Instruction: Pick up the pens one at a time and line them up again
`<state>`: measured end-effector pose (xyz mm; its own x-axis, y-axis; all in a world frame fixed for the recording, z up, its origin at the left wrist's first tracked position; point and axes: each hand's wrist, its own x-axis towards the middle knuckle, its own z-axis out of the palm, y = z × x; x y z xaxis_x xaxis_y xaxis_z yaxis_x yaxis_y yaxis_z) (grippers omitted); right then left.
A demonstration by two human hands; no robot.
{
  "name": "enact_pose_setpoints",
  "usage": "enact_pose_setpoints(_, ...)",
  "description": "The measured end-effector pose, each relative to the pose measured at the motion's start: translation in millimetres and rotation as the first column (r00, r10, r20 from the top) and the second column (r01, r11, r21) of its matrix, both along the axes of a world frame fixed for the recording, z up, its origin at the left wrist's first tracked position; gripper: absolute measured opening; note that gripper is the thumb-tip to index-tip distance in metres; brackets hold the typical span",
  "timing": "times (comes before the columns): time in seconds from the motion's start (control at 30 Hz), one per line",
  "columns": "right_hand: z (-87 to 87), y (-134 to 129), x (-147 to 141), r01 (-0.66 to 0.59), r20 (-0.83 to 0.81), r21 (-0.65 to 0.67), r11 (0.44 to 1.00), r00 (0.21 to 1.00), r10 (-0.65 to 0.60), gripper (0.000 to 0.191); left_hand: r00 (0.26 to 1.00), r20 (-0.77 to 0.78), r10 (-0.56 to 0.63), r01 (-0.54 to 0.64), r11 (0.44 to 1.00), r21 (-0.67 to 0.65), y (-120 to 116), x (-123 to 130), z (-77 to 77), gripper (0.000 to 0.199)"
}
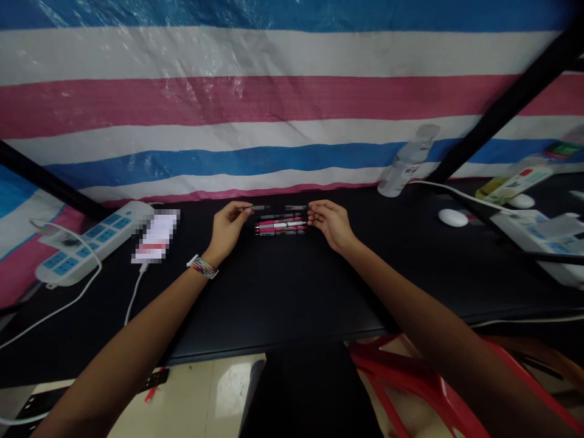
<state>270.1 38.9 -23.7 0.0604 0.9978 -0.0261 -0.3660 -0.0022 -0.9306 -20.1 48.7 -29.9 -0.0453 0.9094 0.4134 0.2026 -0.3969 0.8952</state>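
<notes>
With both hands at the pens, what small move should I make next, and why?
Probably ease the left hand slightly toward the right hand: it pinches a dark pen part, the right holds a clear pen part, and their ends face each other roughly in line across a gap. The grouped pens lie just nearer the person.

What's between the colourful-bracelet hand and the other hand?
The head view shows slim pink, white and dark pens, plus thin dark pieces, one in the left hand, one in the right hand.
</notes>
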Motion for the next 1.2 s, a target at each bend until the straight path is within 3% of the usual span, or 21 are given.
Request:
enact_pose_setpoints(0.23, -1.4, 2.0, 1.8, 0.065, 0.026, 0.012, 0.998, 0.998, -0.065, 0.012, 1.000, -0.002, 0.028, -0.028, 0.999, -0.016, 1.9, -0.7, 0.7, 0.022)
enact_pose_setpoints(0.57, -2.9, 3.7, 4.2, 0.101, 0.076, 0.036, 0.994, 0.992, -0.104, 0.017, 0.997, -0.074, 0.033, -0.031, 0.999, 0.024, 0.6, -1.1, 1.9, 0.049)
enact_pose_setpoints(1.03, -0.2, 2.6, 4.7, 0.146, 0.097, 0.050, 0.988, 0.984, -0.151, 0.009, 0.996, -0.059, 0.067, -0.069, 0.997, -0.033, -1.0, -2.7, -1.0, 0.063)
enact_pose_setpoints(1.1, 0.9, 0.9, 3.1, 0.118, 0.106, 0.060, 0.991, 0.987, -0.124, 0.010, 0.996, -0.076, 0.051, -0.054, 0.998, -0.032, -2.6, -1.2, 1.3, 0.060)
enact_pose_setpoints(1.2, 3.7, -5.2, -1.9, -0.050, 0.129, 0.064, 0.997, 0.991, 0.041, 0.016, 0.993, -0.102, -0.059, 0.056, 0.998, -0.036, -6.5, 2.4, 5.3, 0.041)
